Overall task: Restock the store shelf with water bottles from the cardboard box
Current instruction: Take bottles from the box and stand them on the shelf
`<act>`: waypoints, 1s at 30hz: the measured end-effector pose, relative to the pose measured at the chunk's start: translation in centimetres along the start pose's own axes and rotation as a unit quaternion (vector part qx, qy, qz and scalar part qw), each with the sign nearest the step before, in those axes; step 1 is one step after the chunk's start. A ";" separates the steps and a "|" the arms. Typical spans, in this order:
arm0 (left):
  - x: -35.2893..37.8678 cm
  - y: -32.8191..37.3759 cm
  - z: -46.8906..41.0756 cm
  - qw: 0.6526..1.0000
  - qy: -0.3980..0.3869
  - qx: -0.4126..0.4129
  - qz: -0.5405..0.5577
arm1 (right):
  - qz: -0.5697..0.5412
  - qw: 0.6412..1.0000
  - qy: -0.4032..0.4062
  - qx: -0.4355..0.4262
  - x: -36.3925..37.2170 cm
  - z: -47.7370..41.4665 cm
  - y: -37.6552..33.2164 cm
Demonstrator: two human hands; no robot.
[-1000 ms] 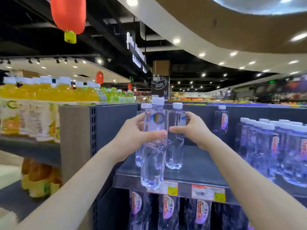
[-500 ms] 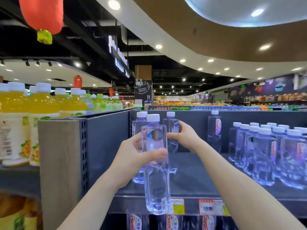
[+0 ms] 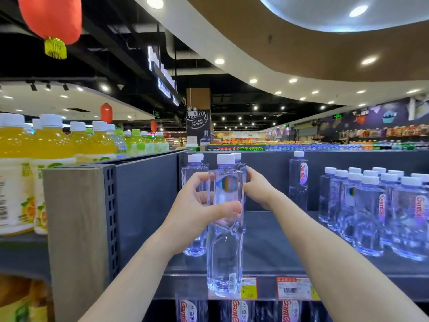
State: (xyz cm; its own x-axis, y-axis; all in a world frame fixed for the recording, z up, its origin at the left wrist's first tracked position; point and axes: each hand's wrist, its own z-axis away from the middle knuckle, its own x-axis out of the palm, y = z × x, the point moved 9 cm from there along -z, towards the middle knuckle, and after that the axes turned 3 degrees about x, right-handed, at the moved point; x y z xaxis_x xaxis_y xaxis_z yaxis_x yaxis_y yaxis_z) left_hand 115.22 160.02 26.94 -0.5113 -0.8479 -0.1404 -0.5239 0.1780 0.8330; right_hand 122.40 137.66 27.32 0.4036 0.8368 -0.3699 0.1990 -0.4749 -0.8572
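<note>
Clear ribbed plastic bottle point(image 3: 224, 240), white cap point(image 3: 225, 159)

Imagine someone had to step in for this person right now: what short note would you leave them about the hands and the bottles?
Left hand: wrapped around the front water bottle, held in front of the shelf edge, not yet set down.
Right hand: gripping a second bottle just behind the first, mostly hidden.
Done: two bottles stand at the shelf's left end, one lone bottle stands at the back, and a block of bottles fills the right side.
Left: set both held bottles into the bare middle of the shelf, then fetch more. The cardboard box is out of view.
</note>
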 end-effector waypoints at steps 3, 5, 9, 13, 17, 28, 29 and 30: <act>0.7 0.7 -0.2 1.000 -0.006 0.007 0.021 | 0.002 1.000 -0.010 0.010 0.5 -0.1 0.3; 0.8 1.4 -0.6 1.000 0.000 0.020 0.020 | 0.002 0.999 0.001 0.037 0.3 -0.2 1.2; 1.1 2.7 -1.7 0.999 0.012 0.047 0.017 | -0.007 0.996 0.069 0.048 -2.1 2.8 -0.2; 2.5 2.8 -2.5 0.997 0.023 0.064 0.029 | -0.169 0.986 -0.006 0.005 -2.7 7.9 -2.5; 3.3 1.4 -3.3 0.997 0.039 0.053 0.032 | -0.194 0.970 -0.145 -0.032 -1.0 12.2 -3.4; 4.5 -3.1 -4.5 0.999 0.034 -0.005 -0.040 | -0.109 0.991 -0.057 -0.054 0.0 12.6 -2.2; 4.3 -3.3 -4.2 0.997 0.041 -0.009 -0.072 | -0.114 0.990 -0.050 -0.058 -0.1 12.6 -2.2; 4.1 -3.5 -3.8 0.993 0.055 -0.013 -0.101 | -0.120 0.990 -0.043 -0.063 -0.1 12.7 -2.3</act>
State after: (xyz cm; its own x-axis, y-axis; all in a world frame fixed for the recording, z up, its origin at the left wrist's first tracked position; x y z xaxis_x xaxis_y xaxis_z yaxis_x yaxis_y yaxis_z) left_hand 117.53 153.98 25.53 -0.3192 -0.9148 -0.2476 -0.5901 -0.0125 0.8072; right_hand 110.59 142.13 24.81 0.2549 0.9469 -0.1958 0.3917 -0.2862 -0.8744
